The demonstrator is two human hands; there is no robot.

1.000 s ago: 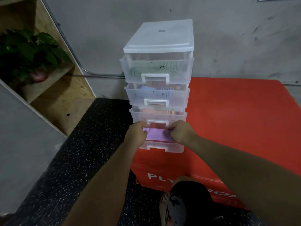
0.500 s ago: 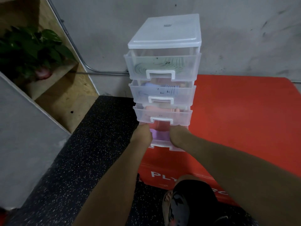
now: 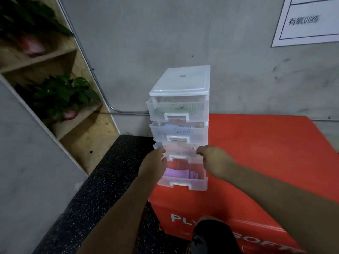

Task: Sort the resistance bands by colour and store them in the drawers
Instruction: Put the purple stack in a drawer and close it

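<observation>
Purple bands (image 3: 178,174) are released; left hand (image 3: 156,163) and right hand (image 3: 213,159) are now raised, toward 12 o'clock, to the 3rd of 4 drawers (image 3: 178,132); their grasp cannot be told.

— What sort of place is this?

— A gym or fitness studio, by the look of it. The floor (image 3: 102,189) is black rubber matting flecked with pale specks.

— And the big red block?

— A padded plyo box (image 3: 266,153). The white lettering (image 3: 180,218) on its front reads "PLY" and "SOFT", partly cut off. A printed sheet (image 3: 308,21) on the bare concrete wall (image 3: 183,33) carries Chinese characters for aerobic training.

— Anything else?

— A clear plastic drawer unit (image 3: 183,79) stands on the box with coloured resistance bands (image 3: 176,174) inside. A plywood shelf (image 3: 88,132) to the left holds potted plants (image 3: 62,94).
</observation>
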